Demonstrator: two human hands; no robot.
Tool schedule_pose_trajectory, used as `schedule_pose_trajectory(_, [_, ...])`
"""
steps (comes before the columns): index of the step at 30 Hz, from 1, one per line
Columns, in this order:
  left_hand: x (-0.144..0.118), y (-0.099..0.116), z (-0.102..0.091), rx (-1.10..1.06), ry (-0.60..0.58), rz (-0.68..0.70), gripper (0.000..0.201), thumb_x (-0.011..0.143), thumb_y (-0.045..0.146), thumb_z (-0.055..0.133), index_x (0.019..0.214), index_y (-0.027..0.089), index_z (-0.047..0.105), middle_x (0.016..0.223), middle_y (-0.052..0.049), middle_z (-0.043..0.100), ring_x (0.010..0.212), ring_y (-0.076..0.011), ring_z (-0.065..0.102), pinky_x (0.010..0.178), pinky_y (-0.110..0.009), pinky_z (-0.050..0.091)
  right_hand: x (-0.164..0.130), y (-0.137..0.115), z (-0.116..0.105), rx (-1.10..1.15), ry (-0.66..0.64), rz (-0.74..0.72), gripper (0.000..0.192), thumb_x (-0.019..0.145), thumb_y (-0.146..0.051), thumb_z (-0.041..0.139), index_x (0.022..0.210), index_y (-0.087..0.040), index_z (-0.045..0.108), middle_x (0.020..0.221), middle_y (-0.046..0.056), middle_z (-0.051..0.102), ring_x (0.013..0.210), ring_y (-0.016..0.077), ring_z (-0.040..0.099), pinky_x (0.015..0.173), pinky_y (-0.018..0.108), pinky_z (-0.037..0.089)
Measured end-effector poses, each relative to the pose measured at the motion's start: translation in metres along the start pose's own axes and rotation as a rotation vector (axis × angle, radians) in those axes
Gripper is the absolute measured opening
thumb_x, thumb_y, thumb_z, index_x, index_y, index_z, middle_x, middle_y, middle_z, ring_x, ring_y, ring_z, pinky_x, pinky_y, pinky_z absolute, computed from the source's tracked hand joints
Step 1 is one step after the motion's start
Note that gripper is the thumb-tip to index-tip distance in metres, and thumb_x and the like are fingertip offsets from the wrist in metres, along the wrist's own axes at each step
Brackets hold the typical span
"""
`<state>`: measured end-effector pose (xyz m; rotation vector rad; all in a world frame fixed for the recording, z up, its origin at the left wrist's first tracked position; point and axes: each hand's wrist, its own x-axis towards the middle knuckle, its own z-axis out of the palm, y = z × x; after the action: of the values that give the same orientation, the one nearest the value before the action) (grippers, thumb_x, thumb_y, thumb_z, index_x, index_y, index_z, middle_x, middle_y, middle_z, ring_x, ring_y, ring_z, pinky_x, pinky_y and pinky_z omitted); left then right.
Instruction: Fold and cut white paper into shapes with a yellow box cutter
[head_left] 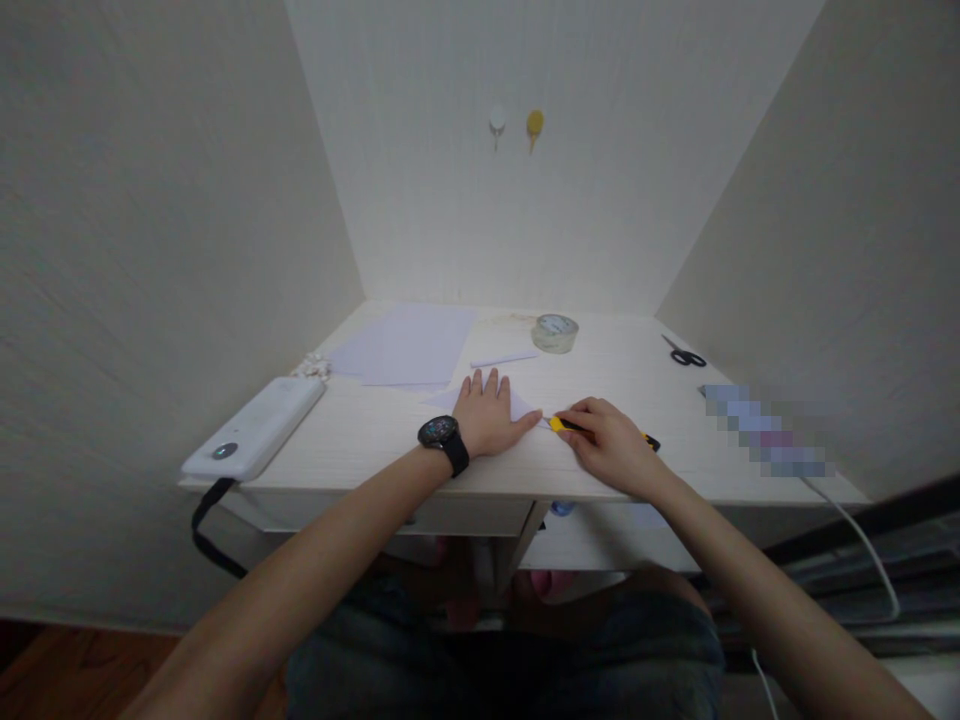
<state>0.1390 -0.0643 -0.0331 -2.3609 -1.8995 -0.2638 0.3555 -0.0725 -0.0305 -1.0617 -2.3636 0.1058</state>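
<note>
My left hand point(487, 417) lies flat with its fingers spread, pressing a folded piece of white paper point(520, 405) onto the desk. The paper tapers to a corner near my left thumb, and much of it is hidden under the palm. My right hand point(609, 442) is closed around a yellow and black utility knife point(565, 424). The knife's front end points left and meets the paper's right corner, close to my left thumb tip. Its black rear end sticks out past the right side of my hand.
White sheets point(420, 345) lie at the back left, with a narrow folded paper strip point(504, 359) and a roll of clear tape point(555, 334) behind my hands. Black-handled scissors point(686, 356) rest at the back right. A white device point(255, 428) stands at the left edge. The desk point(390, 450) has walls on three sides.
</note>
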Motion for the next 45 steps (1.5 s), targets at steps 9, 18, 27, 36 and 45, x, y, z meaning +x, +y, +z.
schedule_pose_trajectory(9, [0.0,0.001,0.0,0.002,-0.007,-0.006,0.096,0.088,0.076,0.016,0.149,0.003,0.033,0.157,-0.021,0.029,0.144,-0.041,0.022,0.116,-0.05,0.018,-0.001,0.0,0.004,0.005,0.027,-0.03,0.027,0.09,-0.02,0.055,0.113,-0.015,0.07,0.099,0.012,0.066,0.093,0.0249,0.058,0.086,0.04,0.049])
schedule_pose_trajectory(18, [-0.001,0.0,-0.001,-0.006,-0.026,0.001,0.085,0.094,0.065,0.019,0.149,0.003,0.033,0.157,-0.021,0.028,0.146,-0.0389,0.021,0.117,-0.05,0.016,-0.006,0.007,0.008,-0.052,0.013,-0.192,0.043,0.087,-0.007,0.051,0.118,-0.029,0.072,0.096,0.01,0.058,0.09,0.0232,0.053,0.081,0.04,0.048])
schedule_pose_trajectory(27, [-0.002,-0.011,-0.011,-0.019,-0.072,0.118,0.068,0.099,0.054,0.019,0.152,0.012,0.031,0.159,-0.017,0.024,0.147,-0.0344,0.021,0.117,-0.051,0.019,-0.005,0.004,0.007,-0.074,-0.009,-0.18,0.048,0.085,-0.003,0.049,0.118,-0.029,0.072,0.098,0.011,0.058,0.092,0.0233,0.052,0.082,0.041,0.048])
schedule_pose_trajectory(36, [-0.008,-0.032,-0.011,0.018,-0.092,0.098,0.062,0.1,0.051,0.017,0.154,0.023,0.029,0.161,-0.01,0.024,0.148,-0.0333,0.018,0.117,-0.054,0.016,-0.006,0.002,0.006,-0.061,0.001,-0.177,0.049,0.084,-0.003,0.049,0.118,-0.03,0.071,0.098,0.01,0.059,0.092,0.024,0.053,0.082,0.042,0.048])
schedule_pose_trajectory(45, [-0.009,-0.03,-0.01,0.015,-0.078,0.091,0.064,0.099,0.053,0.017,0.153,0.021,0.031,0.16,-0.01,0.025,0.148,-0.0327,0.018,0.117,-0.054,0.015,-0.006,0.004,0.008,-0.024,0.016,-0.114,0.035,0.094,-0.022,0.05,0.124,-0.015,0.065,0.103,0.014,0.062,0.097,0.0259,0.055,0.088,0.043,0.049])
